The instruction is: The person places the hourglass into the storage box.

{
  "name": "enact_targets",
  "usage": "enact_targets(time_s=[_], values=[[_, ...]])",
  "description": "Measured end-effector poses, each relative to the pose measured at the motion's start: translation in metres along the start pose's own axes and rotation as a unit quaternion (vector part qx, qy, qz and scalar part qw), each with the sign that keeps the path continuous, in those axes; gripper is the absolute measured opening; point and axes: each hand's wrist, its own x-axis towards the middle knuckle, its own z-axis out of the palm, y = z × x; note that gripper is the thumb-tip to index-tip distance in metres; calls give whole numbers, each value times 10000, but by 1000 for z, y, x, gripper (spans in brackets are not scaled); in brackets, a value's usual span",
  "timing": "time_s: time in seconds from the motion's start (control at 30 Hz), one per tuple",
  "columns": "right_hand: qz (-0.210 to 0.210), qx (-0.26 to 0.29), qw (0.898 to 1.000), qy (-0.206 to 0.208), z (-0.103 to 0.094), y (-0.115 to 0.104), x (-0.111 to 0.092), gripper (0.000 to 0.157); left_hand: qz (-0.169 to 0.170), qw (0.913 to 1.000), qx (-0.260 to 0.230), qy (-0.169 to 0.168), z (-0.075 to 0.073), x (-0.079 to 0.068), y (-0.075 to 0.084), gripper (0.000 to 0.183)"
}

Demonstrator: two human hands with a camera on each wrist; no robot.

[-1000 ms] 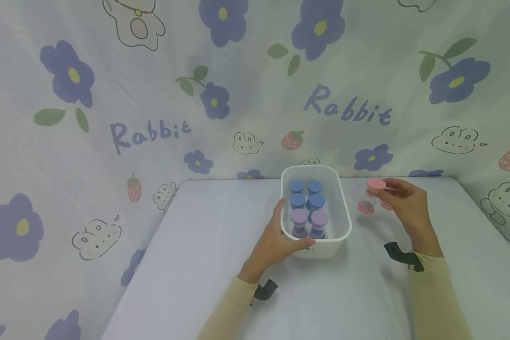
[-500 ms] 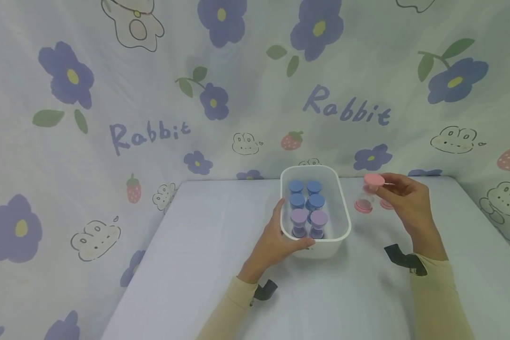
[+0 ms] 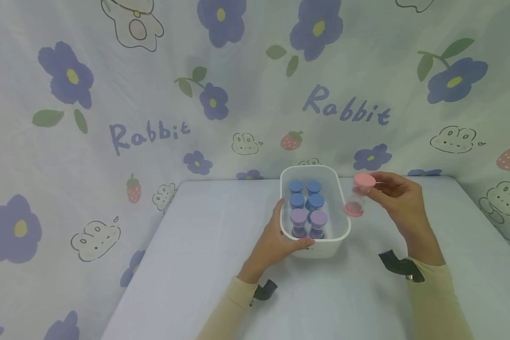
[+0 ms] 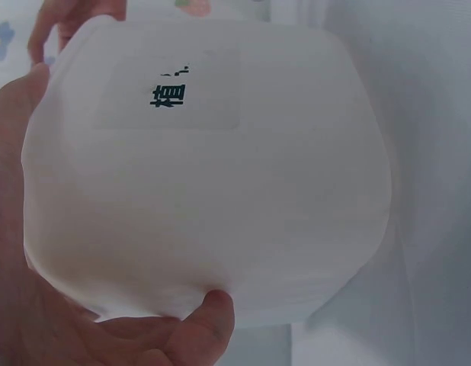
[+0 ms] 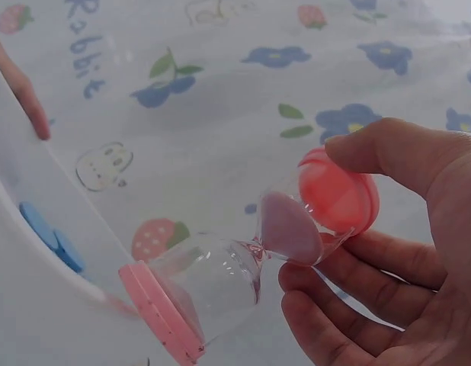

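Observation:
A white plastic bin (image 3: 342,222) stands mid-table and holds blue-capped (image 3: 296,186) and purple-capped (image 3: 299,216) sand timers upright. My left hand (image 3: 285,232) grips the bin's near-left corner, thumb over the front rim; up close its thumb (image 4: 209,316) presses the bin wall (image 4: 220,191). My right hand (image 3: 376,186) pinches a pink sand timer (image 3: 358,196) by its upper cap, tilted, off the table at the bin's right rim. In the right wrist view the timer (image 5: 220,274) slants down to the left from my right hand (image 5: 319,217), its lower cap near the bin rim (image 5: 14,198).
The table (image 3: 204,245) is covered in pale cloth, and a flower-and-rabbit printed curtain (image 3: 153,94) hangs behind and at both sides. Black camera straps sit on both wrists (image 3: 394,262). A label is on the bin's front wall (image 4: 168,90).
My right hand has carried the pink timer to the left, from over the table up to the bin's right rim. The left hand and the bin have stayed put.

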Motion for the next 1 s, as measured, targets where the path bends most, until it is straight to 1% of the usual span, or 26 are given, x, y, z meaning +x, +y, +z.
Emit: enact_targets(time_s=[0.1,0.3,0.5,0.67,0.77,1.0], values=[[-203,109,9997,-101,6,-2,-2,35,-3,10000,-5,-7,0,0,0,119],[-395,-278,9986,-204,17,-3,-4,36,84,9999,-69,-15,0,0,1,119],[-472,-553,9966,-392,31,-5,-7,38,104,9999,-123,-44,0,1,1,118],[-359,-632,9959,-533,42,-6,-9,39,89,9999,-118,-88,0,2,-1,118],[-348,-622,9954,-636,48,-5,-11,39,89,9998,-113,-104,0,2,-2,118],[-493,-447,9929,-981,59,-2,-14,37,98,9999,-61,-69,1,2,-2,119]])
